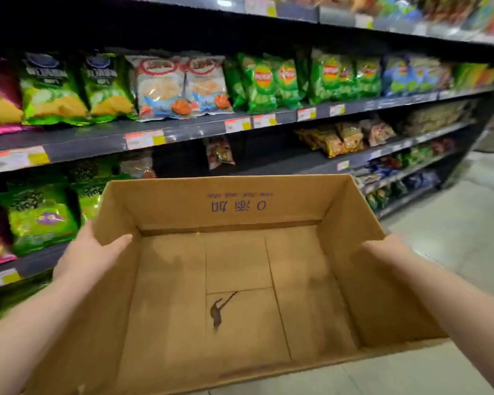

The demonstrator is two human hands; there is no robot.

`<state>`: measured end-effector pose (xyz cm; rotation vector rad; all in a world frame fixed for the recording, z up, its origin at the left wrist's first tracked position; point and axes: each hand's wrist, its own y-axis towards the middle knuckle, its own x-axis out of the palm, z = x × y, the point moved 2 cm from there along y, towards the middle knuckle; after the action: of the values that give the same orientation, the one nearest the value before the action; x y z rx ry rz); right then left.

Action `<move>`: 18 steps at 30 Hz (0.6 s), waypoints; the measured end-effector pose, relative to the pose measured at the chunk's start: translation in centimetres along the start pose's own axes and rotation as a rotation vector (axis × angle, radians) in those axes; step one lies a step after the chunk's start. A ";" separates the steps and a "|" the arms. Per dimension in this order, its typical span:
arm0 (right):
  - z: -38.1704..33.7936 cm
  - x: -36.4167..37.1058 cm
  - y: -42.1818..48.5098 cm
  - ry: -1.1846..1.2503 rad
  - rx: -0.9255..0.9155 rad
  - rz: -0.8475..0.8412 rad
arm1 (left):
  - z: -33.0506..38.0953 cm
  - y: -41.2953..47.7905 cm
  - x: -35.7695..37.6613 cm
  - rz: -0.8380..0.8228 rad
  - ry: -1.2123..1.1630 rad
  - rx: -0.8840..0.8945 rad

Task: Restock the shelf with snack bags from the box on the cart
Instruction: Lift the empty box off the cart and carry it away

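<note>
**Box empty, carried in both grips at shelf**

Box [240, 206] is held up in front of the shelf [97, 139], open top toward the camera. No bags are seen inside, only bare cardboard w/ a dark stain on the bottom. Left grip [89, 258] is closed on the left wall, thumb laid inside, fingers hidden outside. Right grip [388, 249] is closed on the right wall likewise, thumb inside, rest hidden. Snack bags [160, 86] are stood in rows on the shelf levels beyond. Cart is not in view.

Stocking from this box is judged done; the step in hand is taken as carrying the empty off. To be done well: box should be kept level, both walls pinched evenly since thin cardboard can be bowed, and the far edge kept clear of bag fronts & price tags [144, 138] so nothing is knocked down.
</note>
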<state>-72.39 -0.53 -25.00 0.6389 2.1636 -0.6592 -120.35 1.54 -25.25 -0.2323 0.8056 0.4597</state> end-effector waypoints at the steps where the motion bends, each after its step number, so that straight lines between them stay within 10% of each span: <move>1: 1.6 -0.8 -0.1 0.021 0.041 0.026 | 1.0 0.2 1.5 -0.041 0.005 0.029; 18: 28.6 -15.8 8.4 0.202 0.580 0.256 | 26.0 -9.3 31.4 -0.458 0.084 0.398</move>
<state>-42.97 -16.02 -30.95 1.3109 2.0121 -1.1301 -80.40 12.63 -30.60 -0.0604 0.8780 -0.1447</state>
